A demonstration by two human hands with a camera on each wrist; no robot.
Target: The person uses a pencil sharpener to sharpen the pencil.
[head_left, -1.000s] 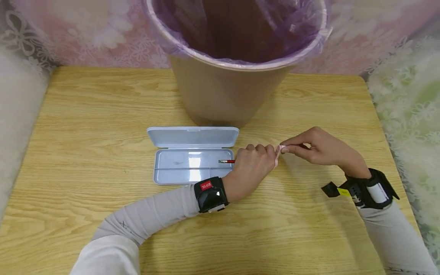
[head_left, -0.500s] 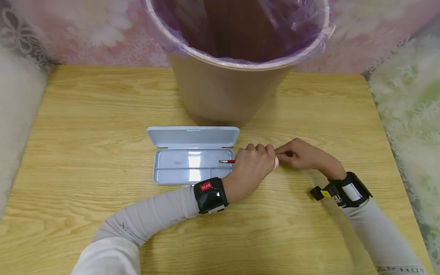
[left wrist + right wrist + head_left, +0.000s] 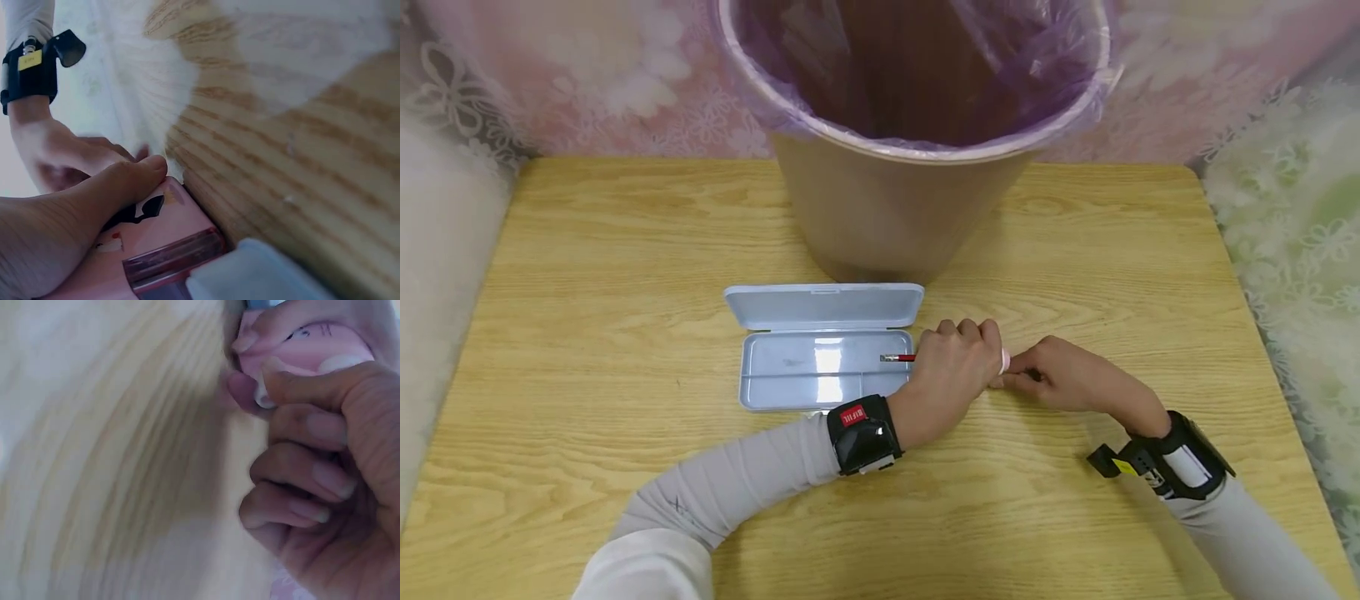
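Note:
My left hand (image 3: 951,367) grips a pink hand-crank pencil sharpener (image 3: 178,219) from above, and in the head view covers most of it. A clear window shows in the sharpener's end in the left wrist view. From under the left hand a red pencil (image 3: 904,357) juts out leftward, its metal-banded end over the pencil case; its other end is hidden. On the sharpener's right side my right hand (image 3: 1071,377) pinches the small crank handle (image 3: 265,394) between thumb and forefinger, with the other fingers curled. An open light-blue pencil case (image 3: 786,360) lies left of the sharpener.
Behind the case stands a tall beige bin (image 3: 895,208) lined with a purple bag (image 3: 1045,92). Everything is on a wood-grain table (image 3: 587,333). Floral cloth (image 3: 625,75) hangs behind the table's back edge.
My right hand has swung from above right of the sharpener down and in, close to its side, with the crank turning. My left hand keeps holding the sharpener.

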